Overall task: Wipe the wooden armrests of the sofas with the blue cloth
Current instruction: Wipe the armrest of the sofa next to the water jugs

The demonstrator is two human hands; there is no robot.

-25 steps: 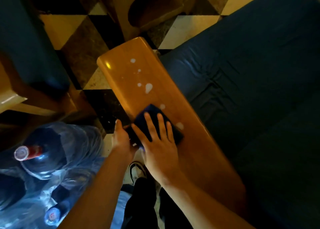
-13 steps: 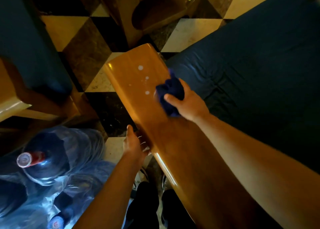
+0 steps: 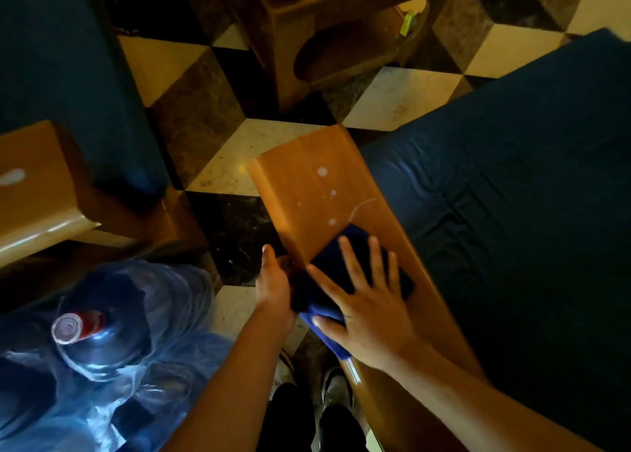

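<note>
On the armrest: a folded dark blue cloth (image 3: pixel 355 274) is pressed flat onto the glossy orange-brown wooden armrest (image 3: pixel 307 185), about midway along its visible length, with one flap hanging over the armrest's left edge.
Right hand: the right hand (image 3: pixel 368 308) is laid palm-down on the cloth, fingers (image 3: pixel 351 263) spread wide and flat; nothing is pinched.
Left hand: the left hand (image 3: pixel 273 281) is held against the left edge of the armrest beside the hanging flap, thumb up; whether its fingers are curled or grip anything cannot be told, since they are hidden.
Armrest surface: several white spots (image 3: pixel 322 171) and a thin curved white smear are seen toward the far end, beyond the cloth.
Right of the armrest: a dark navy seat cushion (image 3: pixel 512 195) is set touching the armrest's right edge.
Left side: a second wooden armrest (image 3: pixel 34 192) with a white patch is seen, and below it a clear blue water jug (image 3: pixel 112 322) with a red-and-white cap, wrapped in thin plastic film.
Far side: a small wooden side table (image 3: pixel 341 24) stands on the black, cream and brown checkered floor (image 3: pixel 191 86).
Writing: no brand or label can be read; the print on the jug cap is too blurred.
</note>
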